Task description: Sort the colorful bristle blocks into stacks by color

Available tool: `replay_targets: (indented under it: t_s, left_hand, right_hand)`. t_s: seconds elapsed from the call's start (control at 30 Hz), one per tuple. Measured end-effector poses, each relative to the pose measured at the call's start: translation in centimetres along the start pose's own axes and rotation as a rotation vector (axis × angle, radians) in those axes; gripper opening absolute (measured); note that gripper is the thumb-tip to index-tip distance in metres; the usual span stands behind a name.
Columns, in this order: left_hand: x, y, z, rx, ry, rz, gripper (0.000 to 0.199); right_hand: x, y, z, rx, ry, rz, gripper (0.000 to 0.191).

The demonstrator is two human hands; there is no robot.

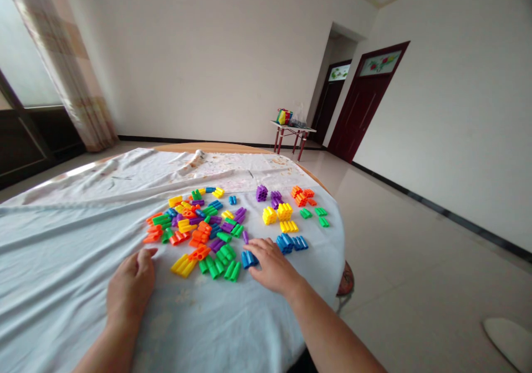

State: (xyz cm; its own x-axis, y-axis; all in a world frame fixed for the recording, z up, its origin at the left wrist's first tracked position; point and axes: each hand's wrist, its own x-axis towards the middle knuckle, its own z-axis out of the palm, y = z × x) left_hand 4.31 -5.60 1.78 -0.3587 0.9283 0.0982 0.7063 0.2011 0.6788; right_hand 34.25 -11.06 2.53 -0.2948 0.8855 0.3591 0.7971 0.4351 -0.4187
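Observation:
My right hand (272,263) is at the near right side of a loose heap of plastic tube-shaped toy blocks (201,233). Its thumb and fingers lie around the right end of a blue block (248,259). Just beyond the fingertips stands a small purple block (245,237). Left of the heap, my left hand (132,281) rests on the cloth with its fingers loosely bent and the thumb apart, nothing visible in it. The heap mixes orange, green, yellow, purple and blue pieces. Green blocks (220,265) lie along its near edge.
Grouped by colour at right are purple (261,193), yellow (284,212), orange (300,195), green (321,211) and blue blocks (285,244). A wrinkled pale tablecloth (83,223) covers the round table. A small side table (295,127) with bags stands by the far wall.

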Motion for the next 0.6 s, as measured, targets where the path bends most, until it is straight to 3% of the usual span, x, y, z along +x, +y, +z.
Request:
replay_targets:
  t_s: [0.23, 0.4, 0.6]
  left_hand:
    - [0.4, -0.2, 0.2, 0.040, -0.033, -0.039, 0.055]
    - [0.5, 0.0, 0.1, 0.077, -0.068, -0.060, 0.057]
    - [0.7, -0.2, 0.3, 0.091, -0.068, -0.064, 0.058]
  right_hand:
    - [-0.5, 0.1, -0.7, 0.017, -0.119, 0.004, 0.042]
    - [-3.5, 0.3, -3.0, 0.085, -0.078, 0.002, 0.045]
    - [-6.4, 2.8, -4.6, 0.008, -0.049, 0.117, 0.047]
